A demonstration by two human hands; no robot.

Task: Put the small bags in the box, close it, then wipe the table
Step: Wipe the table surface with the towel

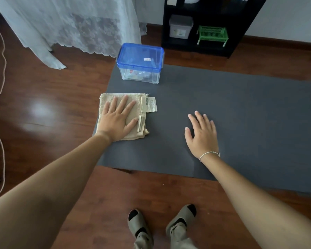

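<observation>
A clear plastic box with a blue lid stands shut at the far left corner of the grey table. Several small bags show through its clear wall. A folded beige cloth lies flat near the table's left edge. My left hand presses flat on the cloth, fingers spread. My right hand rests flat on the bare grey surface to the right, fingers apart, holding nothing, with a thin bracelet at the wrist.
Dark wooden floor surrounds the low table. A white lace curtain hangs at the back left. A black shelf with a grey bin and a green basket stands behind. My sandalled feet are at the near edge.
</observation>
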